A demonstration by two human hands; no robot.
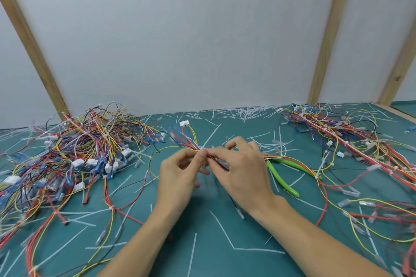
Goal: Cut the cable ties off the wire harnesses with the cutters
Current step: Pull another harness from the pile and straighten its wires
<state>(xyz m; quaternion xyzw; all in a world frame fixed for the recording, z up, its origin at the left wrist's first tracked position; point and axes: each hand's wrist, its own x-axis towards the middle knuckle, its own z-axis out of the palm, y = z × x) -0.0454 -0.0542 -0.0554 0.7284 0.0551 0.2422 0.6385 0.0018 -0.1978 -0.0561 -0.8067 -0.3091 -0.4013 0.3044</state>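
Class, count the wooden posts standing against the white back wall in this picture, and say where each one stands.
3. One wooden post leans at the left; a second stands right of centre; a third is at the far right edge. None seems hidden.

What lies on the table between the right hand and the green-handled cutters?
In the head view, little separates the right hand from the green-handled cutters: a strip of teal mat, and the orange and red wires of the held harness passing over the cutters' head.
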